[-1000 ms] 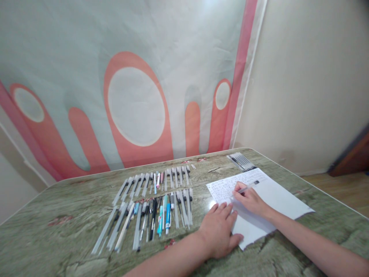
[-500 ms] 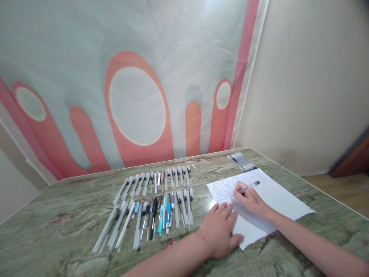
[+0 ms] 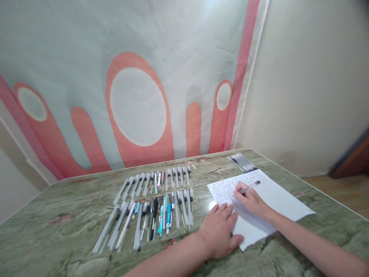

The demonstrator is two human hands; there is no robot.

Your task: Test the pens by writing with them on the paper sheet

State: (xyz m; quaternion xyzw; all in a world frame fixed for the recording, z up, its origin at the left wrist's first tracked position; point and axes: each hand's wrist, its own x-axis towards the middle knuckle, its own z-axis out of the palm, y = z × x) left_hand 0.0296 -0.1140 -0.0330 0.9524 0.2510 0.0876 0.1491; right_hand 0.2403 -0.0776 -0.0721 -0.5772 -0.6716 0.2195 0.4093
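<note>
A white sheet of paper point(image 3: 285, 204) lies at an angle on the table, with rows of small dark handwriting across its far left part. My right hand point(image 3: 249, 198) rests on the sheet, fingers pinched round a clear pen point(image 3: 250, 187) with a dark end pointing up and right. The pen's tip is at the writing, partly hidden by the fingers. Flat on the sheet's near left edge is my left hand point(image 3: 219, 231), fingers spread, holding nothing.
Two rows of pens lie left of the paper: a far row point(image 3: 138, 184) and a near row with a blue pen point(image 3: 168, 217). A bundle of thin pens or refills point(image 3: 242, 162) sits beyond the sheet. The wood-patterned table point(image 3: 72, 238) meets a printed cloth point(image 3: 144, 154) behind.
My right hand and the pen have shifted very slightly to the right along the writing. My left hand stays in place on the paper.
</note>
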